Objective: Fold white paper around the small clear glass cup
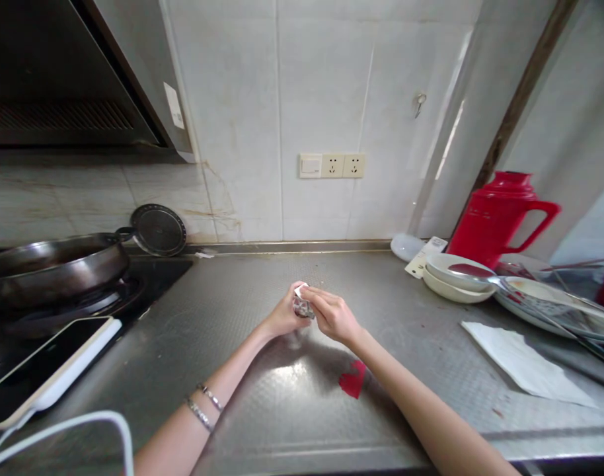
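Observation:
My left hand (283,313) is wrapped round a small, clear-looking container (302,307) with a mottled grey and reddish pattern, held over the steel counter. I cannot make out its exact kind. With fingers pinched together, my right hand (336,317) presses a small white piece (299,289), perhaps paper, at the container's top. The fingers hide much of both. Below my right wrist, a torn red scrap (352,379) lies flat on the counter (242,311).
At left, a steel pan (59,268) sits on the stove, with a phone (49,373) and white cable (91,418) nearer me. At right are stacked bowls (458,284), a red thermos (497,215), a plate with utensils (540,294) and a white paper sheet (525,362).

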`<state>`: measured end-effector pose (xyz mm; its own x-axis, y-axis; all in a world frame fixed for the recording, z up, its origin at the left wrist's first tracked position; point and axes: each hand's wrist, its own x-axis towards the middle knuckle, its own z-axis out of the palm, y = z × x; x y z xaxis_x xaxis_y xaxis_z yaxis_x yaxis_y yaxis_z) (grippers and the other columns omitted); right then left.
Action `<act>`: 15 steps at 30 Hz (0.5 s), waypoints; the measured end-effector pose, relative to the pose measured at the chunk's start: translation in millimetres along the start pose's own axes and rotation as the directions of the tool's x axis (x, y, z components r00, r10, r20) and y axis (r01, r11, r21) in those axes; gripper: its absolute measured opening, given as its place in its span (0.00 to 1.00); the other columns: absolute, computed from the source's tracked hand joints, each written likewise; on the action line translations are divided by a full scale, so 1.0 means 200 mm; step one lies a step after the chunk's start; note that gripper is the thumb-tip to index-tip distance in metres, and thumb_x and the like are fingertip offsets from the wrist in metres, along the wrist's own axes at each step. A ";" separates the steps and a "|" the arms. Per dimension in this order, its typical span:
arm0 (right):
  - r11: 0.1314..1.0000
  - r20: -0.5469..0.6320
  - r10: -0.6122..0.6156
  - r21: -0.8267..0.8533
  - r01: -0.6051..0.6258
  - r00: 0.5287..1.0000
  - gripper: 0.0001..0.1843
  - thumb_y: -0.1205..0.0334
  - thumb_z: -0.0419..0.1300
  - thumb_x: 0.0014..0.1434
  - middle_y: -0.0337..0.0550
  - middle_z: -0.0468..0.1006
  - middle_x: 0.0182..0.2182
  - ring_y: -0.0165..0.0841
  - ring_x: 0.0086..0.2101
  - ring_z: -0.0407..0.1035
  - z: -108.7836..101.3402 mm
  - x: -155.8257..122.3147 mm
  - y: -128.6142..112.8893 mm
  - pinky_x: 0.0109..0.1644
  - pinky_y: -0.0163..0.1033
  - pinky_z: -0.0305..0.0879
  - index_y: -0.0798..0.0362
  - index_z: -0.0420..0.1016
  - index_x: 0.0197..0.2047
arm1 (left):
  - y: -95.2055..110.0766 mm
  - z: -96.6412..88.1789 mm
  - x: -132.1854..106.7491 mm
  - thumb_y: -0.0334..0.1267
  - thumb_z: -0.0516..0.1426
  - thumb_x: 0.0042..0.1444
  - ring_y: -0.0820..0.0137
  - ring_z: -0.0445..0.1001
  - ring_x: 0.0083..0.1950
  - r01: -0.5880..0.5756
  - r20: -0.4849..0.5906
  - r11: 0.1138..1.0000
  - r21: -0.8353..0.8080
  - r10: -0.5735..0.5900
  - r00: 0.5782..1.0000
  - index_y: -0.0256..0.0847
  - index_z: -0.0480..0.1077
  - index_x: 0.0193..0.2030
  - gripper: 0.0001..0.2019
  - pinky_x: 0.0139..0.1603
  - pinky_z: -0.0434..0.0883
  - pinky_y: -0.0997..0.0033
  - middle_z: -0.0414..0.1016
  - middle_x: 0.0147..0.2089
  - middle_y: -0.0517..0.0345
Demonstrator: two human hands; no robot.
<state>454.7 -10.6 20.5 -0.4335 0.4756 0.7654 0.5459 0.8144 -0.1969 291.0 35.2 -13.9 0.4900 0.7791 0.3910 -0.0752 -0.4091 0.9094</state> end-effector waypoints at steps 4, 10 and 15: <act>0.992 -0.024 0.129 0.008 -0.129 0.991 0.18 0.68 0.46 0.64 0.48 0.78 0.46 0.37 0.46 0.74 -0.01 0.00 0.03 0.48 0.43 0.72 0.50 0.70 0.53 | 0.01 0.01 0.00 0.25 0.65 0.35 0.64 0.71 0.48 -0.008 0.004 1.000 0.004 0.008 1.000 0.41 0.53 0.57 0.40 0.48 0.67 0.65 0.67 0.51 0.50; 1.000 -0.011 -0.002 -0.029 0.002 1.000 0.21 0.73 0.46 0.62 0.52 0.75 0.51 0.38 0.54 0.67 0.01 -0.01 0.00 0.54 0.44 0.69 0.54 0.67 0.55 | 0.01 0.00 0.00 0.25 0.66 0.33 0.63 0.69 0.51 -0.019 -0.024 1.000 -0.009 0.019 1.000 0.41 0.54 0.55 0.41 0.52 0.66 0.64 0.66 0.53 0.49; 1.000 0.012 -0.016 0.019 0.016 1.000 0.22 0.74 0.46 0.61 0.49 0.75 0.51 0.37 0.54 0.67 0.00 0.00 0.00 0.55 0.43 0.68 0.52 0.68 0.55 | 0.01 0.02 0.00 0.25 0.66 0.32 0.62 0.69 0.50 -0.001 -0.027 0.999 -0.034 0.000 1.000 0.41 0.54 0.55 0.41 0.51 0.66 0.63 0.66 0.51 0.49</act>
<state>454.1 -10.5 19.8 -0.4507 0.4664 0.7611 0.5252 0.8280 -0.1964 293.4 32.9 -12.6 0.4662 0.7916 0.3950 -0.1054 -0.3936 0.9132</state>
